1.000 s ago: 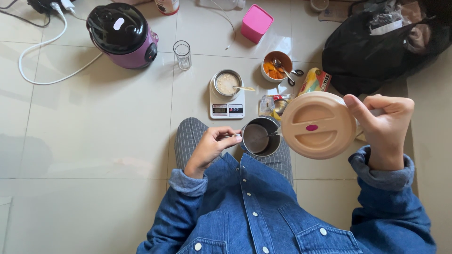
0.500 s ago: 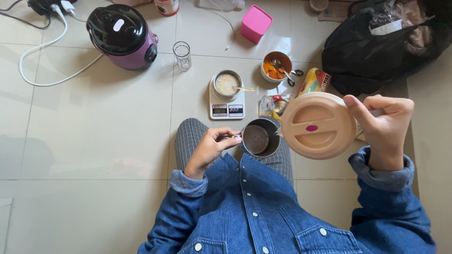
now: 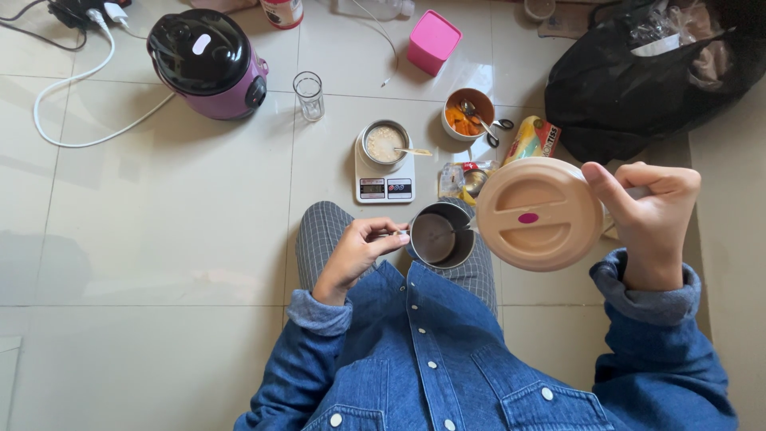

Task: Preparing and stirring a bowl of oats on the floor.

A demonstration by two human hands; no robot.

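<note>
My left hand (image 3: 357, 249) grips the handle of a steel mug (image 3: 441, 234) that rests by my knee, its inside dark. My right hand (image 3: 652, 215) holds a round beige container with a lid (image 3: 537, 213) tilted beside the mug, the lid facing me. Past the mug stands a white kitchen scale (image 3: 384, 179) with a steel bowl (image 3: 385, 142) of pale mixture and a spoon on it.
A purple cooker with a black lid (image 3: 209, 60) and its white cable sit at the far left. A glass (image 3: 309, 93), a pink box (image 3: 434, 39), an orange bowl with scissors (image 3: 469, 114), a yellow packet (image 3: 533, 137) and a black bag (image 3: 638, 76) lie around.
</note>
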